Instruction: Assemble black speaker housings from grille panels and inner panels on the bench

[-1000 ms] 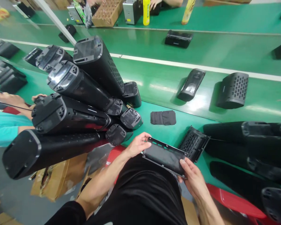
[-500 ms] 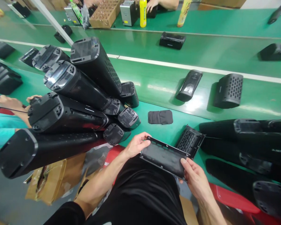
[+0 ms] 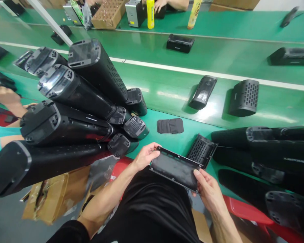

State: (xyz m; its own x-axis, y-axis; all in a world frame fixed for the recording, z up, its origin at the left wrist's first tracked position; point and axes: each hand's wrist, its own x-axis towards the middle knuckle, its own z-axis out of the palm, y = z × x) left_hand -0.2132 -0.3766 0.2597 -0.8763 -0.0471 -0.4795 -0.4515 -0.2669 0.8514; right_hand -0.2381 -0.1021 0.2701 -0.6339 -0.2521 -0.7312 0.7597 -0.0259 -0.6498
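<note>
A black plastic panel [image 3: 176,168], rectangular with small clips or tabs along its edges and a dark sheet across its inside, is held tilted above my lap. My left hand [image 3: 146,157] grips its left end, thumb on top. At its right end my right hand [image 3: 208,185] pinches the edge, thumb on the inner face and fingers underneath. Just behind the panel's right end, a second black panel with slotted holes [image 3: 201,150] lies on the green bench. A small stack of black cloth pieces [image 3: 170,126] lies flat beyond my hands.
Long black housings [image 3: 73,118] are stacked on the left, and more dark housings [image 3: 263,148] on the right. Behind, a green conveyor belt [image 3: 154,81] carries several black units [image 3: 244,98]. A co-worker's hand [image 3: 7,96] is at far left; another person's hand [image 3: 160,4] shows across the belt.
The view has shifted slightly, so the stacks and bench items sit further left. Both hands keep the same hold on the panel. A dark unit at the right on the belt has come further into view.
</note>
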